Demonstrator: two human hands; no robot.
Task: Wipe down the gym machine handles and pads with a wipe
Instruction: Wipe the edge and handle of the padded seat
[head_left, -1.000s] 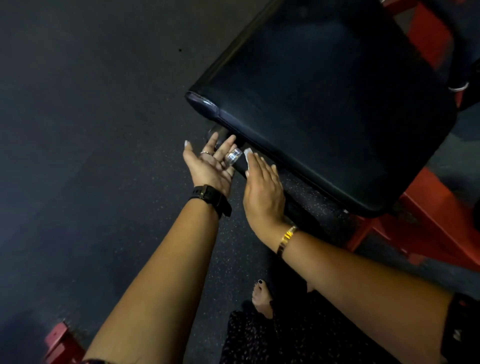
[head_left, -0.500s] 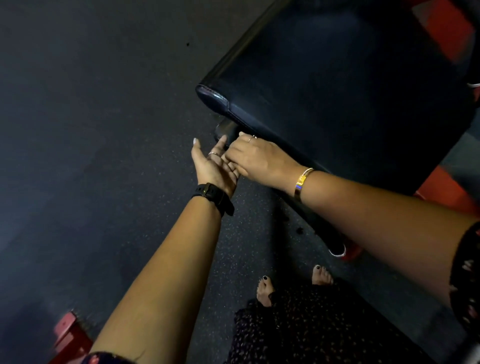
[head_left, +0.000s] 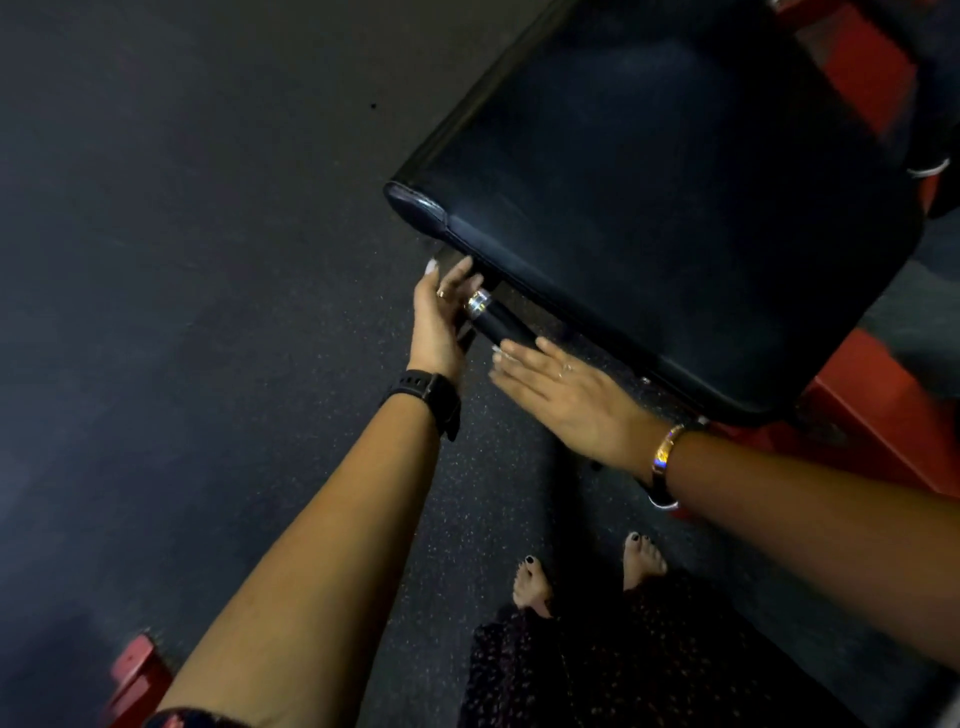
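Left hand (head_left: 441, 322) lies with straight fingers against the metal-ringed end of the black handle (head_left: 501, 325), just under the front edge of the black pad (head_left: 675, 182). Right hand (head_left: 566, 400), flat and relaxed, rests its fingers over the handle farther along. Whether a wipe sits beneath it I cannot tell. Beside the pad, a red frame (head_left: 883, 410) stands on the speckled floor (head_left: 208, 260).
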